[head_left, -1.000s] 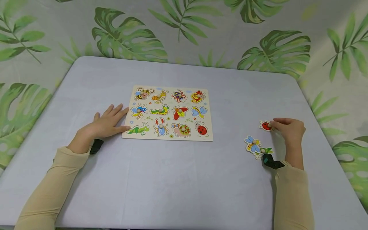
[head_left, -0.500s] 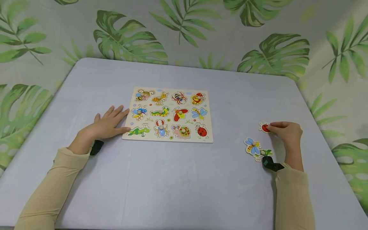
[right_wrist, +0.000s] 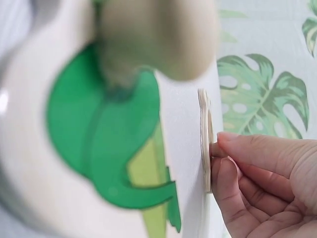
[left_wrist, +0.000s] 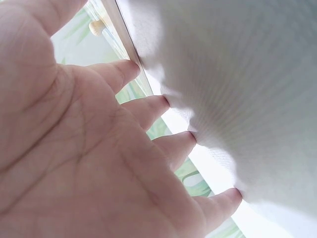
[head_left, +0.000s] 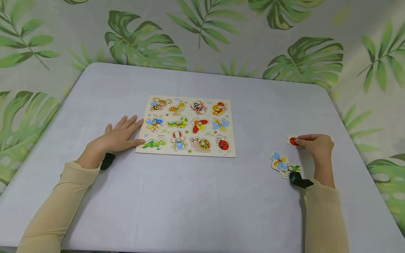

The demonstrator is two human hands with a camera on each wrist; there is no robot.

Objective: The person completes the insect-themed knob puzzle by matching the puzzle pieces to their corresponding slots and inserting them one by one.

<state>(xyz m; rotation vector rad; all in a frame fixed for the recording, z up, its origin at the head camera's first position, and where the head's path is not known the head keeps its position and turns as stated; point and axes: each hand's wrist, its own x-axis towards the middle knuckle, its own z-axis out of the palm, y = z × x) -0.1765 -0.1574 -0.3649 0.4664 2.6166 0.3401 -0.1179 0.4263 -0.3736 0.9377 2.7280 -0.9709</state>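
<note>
My right hand (head_left: 317,146) pinches the wooden knob of a ladybug puzzle piece (head_left: 293,141) between thumb and fingers. In the right wrist view the piece (right_wrist: 204,144) appears edge-on beside the fingertips. My left hand (head_left: 115,138) lies with fingers spread at the left edge of the wooden insect puzzle board (head_left: 232,144); its thumb reaches that edge. The left wrist view shows the palm (left_wrist: 89,148) and the fingertips on the white cloth. Near my right wrist, a blue-winged bee piece (head_left: 278,163) overlaps a green grasshopper piece (head_left: 295,168), partly hidden by the wrist camera.
Several knobbed insect pieces, such as a caterpillar (head_left: 181,122) and a snail (head_left: 205,144), sit in the board. Knobless pictures of a ladybug (head_left: 223,144), a bee (head_left: 220,124) and a grasshopper (head_left: 155,143) show there. A leaf-patterned cloth (head_left: 202,45) surrounds the white table (head_left: 190,203).
My right hand has shifted slightly left and closed over the ladybug piece's knob, which showed beside the fingertips earlier. My left hand has stayed at the board's edge.
</note>
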